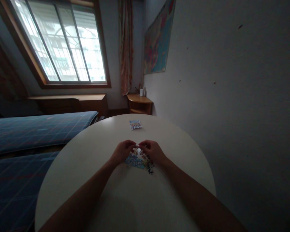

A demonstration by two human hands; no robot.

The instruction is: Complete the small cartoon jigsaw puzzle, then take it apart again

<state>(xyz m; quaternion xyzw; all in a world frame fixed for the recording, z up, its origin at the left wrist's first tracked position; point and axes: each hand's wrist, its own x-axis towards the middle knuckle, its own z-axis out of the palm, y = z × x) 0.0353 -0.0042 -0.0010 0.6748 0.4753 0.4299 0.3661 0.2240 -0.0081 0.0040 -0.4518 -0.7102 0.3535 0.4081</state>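
Observation:
A small, partly joined jigsaw puzzle [134, 161] with a blue picture lies flat on the round white table [87, 161]. Loose jigsaw pieces [148, 166] are heaped along its right side, under and beside my right hand. My left hand [124, 150] is closed in a pinch at the puzzle's far left edge. Opposite it, my right hand [153, 150] pinches too, its fingertips almost touching those of the left. A tiny pale bit, which looks like a jigsaw piece, shows between the fingertips; the fingers hide most of it.
Farther back on the table lies a small printed picture card or packet [135, 124]. A bed with blue plaid mattresses [38, 129] stands along the left. The white wall [219, 112] runs close on the right. A wooden corner shelf [140, 99] stands behind the table.

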